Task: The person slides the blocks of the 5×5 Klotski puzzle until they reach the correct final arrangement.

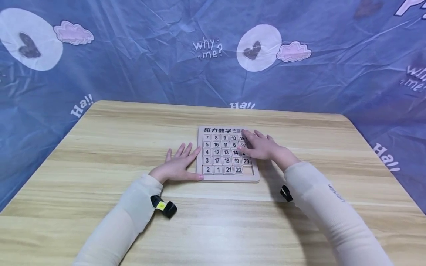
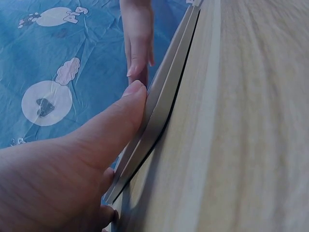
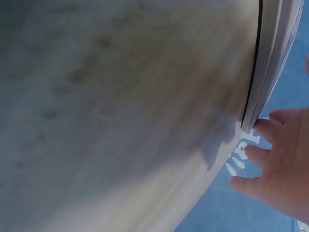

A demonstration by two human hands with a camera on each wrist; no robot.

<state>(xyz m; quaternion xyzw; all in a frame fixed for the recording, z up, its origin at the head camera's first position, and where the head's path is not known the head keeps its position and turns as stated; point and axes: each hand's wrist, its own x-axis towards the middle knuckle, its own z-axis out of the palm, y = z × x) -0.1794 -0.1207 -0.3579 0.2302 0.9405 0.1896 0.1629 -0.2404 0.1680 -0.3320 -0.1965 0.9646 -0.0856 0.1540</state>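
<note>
A number slide puzzle point(image 1: 229, 178) lies flat on the table, its printed heading at the far side. Square numbered tiles point(image 1: 226, 161) fill most of its frame, and bare tray floor shows right of tile 22. My left hand point(image 1: 178, 168) is spread at the left edge, its thumb on the near left corner; the left wrist view shows that thumb point(image 2: 113, 113) against the board's rim. My right hand point(image 1: 263, 147) reaches over the right side with extended fingers, partly covering tiles in the right column. In the right wrist view, some fingers point(image 3: 258, 155) spread past the board's edge.
The wooden table point(image 1: 213, 229) has light grain and rounded far corners. Behind it hangs a blue printed cloth point(image 1: 159, 66). Each wrist wears a small black device, such as the left wrist camera point(image 1: 169, 209), over a pale sleeve point(image 1: 113, 225).
</note>
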